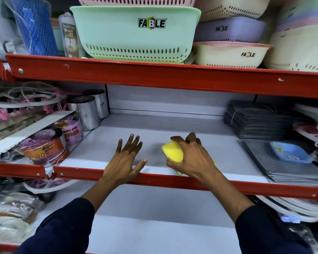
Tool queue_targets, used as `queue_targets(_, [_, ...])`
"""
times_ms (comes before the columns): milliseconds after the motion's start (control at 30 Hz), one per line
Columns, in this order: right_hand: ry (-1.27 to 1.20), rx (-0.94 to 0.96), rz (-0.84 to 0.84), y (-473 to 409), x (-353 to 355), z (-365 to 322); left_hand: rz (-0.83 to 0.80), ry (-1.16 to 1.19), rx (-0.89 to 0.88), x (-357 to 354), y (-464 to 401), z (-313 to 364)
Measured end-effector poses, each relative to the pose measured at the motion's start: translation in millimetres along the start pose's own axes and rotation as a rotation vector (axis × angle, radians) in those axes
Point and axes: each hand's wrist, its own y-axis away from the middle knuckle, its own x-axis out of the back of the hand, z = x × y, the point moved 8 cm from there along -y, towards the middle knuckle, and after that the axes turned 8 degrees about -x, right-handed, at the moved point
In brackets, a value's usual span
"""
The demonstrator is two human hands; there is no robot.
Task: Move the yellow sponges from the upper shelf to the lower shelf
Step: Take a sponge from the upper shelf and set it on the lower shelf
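Note:
A yellow sponge (173,150) sits near the front of the white middle shelf (154,129), with my right hand (191,158) curled over it and gripping it. A second yellow edge (179,172) shows under that hand at the shelf's red front rail; I cannot tell if it is another sponge. My left hand (126,158) hovers flat over the same shelf to the sponge's left, fingers spread, holding nothing. Below the rail lies the lower white shelf (154,226), between my forearms.
Pastel plastic baskets (136,33) fill the top shelf. On the middle shelf, metal tins (88,114) and labelled tubs (44,149) stand at the left; dark folded mats (255,121) and a blue tray (290,153) at the right. Packaged goods (11,213) crowd the lower shelf's left.

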Motion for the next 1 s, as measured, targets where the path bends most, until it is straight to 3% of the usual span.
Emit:
queue_targets(133, [-0.068,-0.030,0.087,18,5,-7,0.003,0.003,-0.005,1,0,1])
queue_targets(267, [-0.076,0.070,0.142,51,-9,-21,0.025,0.024,-0.001,4,0,2])
queue_targets(500, [-0.093,0.295,0.058,110,-85,-16,0.037,0.033,0.009,7,1,4])
queue_targets(567, [-0.065,0.222,-0.068,118,-127,-5,0.025,0.040,0.023,4,1,2])
queue_targets(800, [-0.083,-0.371,-0.392,140,-270,49,-0.022,0.052,0.085,-1,-1,-5])
queue_targets(1000, [0.026,-0.515,-0.529,160,-329,53,-0.034,0.049,0.109,-3,-3,-9])
